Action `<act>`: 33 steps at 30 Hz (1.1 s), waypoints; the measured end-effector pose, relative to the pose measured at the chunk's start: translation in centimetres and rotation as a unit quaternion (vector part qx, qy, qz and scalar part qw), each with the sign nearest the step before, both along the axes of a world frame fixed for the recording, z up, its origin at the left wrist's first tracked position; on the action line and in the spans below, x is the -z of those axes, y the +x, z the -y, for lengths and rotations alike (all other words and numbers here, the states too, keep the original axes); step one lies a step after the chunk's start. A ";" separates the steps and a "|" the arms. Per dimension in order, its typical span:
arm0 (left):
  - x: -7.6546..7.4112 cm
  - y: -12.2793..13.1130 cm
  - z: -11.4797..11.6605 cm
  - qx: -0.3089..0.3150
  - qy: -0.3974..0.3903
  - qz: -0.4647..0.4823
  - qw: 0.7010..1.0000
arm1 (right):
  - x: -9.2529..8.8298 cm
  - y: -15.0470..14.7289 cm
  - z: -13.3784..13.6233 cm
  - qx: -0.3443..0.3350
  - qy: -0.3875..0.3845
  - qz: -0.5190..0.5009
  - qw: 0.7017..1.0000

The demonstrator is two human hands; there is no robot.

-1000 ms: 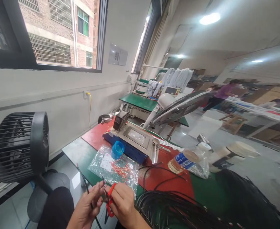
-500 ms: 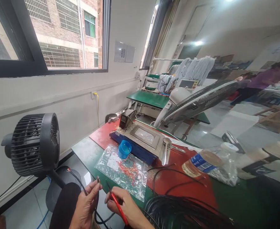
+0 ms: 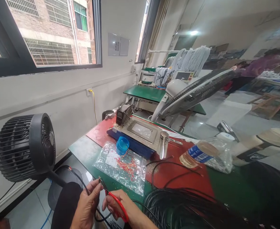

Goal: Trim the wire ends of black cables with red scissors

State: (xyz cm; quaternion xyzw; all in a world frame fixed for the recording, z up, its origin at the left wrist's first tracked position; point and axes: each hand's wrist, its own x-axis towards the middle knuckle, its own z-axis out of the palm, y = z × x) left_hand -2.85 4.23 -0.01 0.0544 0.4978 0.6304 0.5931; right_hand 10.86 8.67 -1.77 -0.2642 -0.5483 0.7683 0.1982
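mid-strip: left hand [image 3: 86,208] pinching black cable [image 3: 82,184] end, right hand [image 3: 121,208] closed on red-handled snips [image 3: 116,203] at its tip, black cable coil [image 3: 185,208] beside still waiting.

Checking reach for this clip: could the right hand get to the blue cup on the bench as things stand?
Probably not right away. The right hand holds red-handled snips at the cable in the left hand. The path to the blue cup crosses only a flat plastic bag.

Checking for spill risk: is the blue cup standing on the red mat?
No, the blue cup sits on the clear plastic bag over the green mat.
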 end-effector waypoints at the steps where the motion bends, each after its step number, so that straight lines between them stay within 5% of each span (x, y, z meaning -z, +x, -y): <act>1: 0.0 0.0 0.0 0.004 -0.001 0.005 1.000 | 0.1 0.0 0.0 0.000 -0.003 0.001 1.000; 33: 0.9 -0.4 0.2 -0.016 -0.016 0.016 1.000 | -0.3 0.1 -0.1 -0.002 -0.039 0.008 0.999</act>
